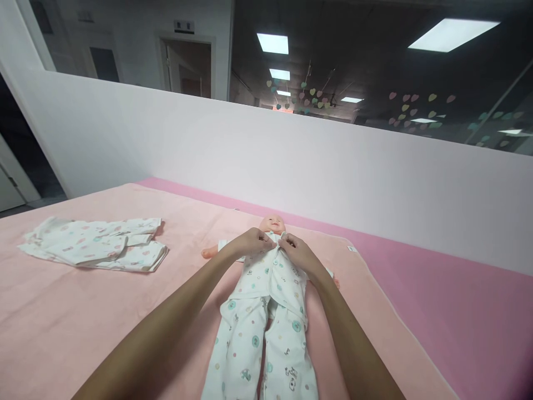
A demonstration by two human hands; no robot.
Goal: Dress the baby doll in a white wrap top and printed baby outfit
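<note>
A baby doll [273,223] lies on its back, dressed in a white printed baby jacket [260,278] and matching trousers [287,347]. At the collar, my left hand [255,242] pinches one front edge of the jacket just below the doll's chin. My right hand [295,248] pinches the other edge close beside it, the fingertips of both hands nearly meeting. Below my hands the jacket's front edges lie together down the chest and part slightly at the hem. Whatever fastening sits between my fingertips is too small to make out.
Folded printed baby clothes [95,243] lie to the left on the pink blanket [175,300]. A darker pink mat [441,278] shows along the right and back. Behind it stands a low white wall [291,161] with glass above.
</note>
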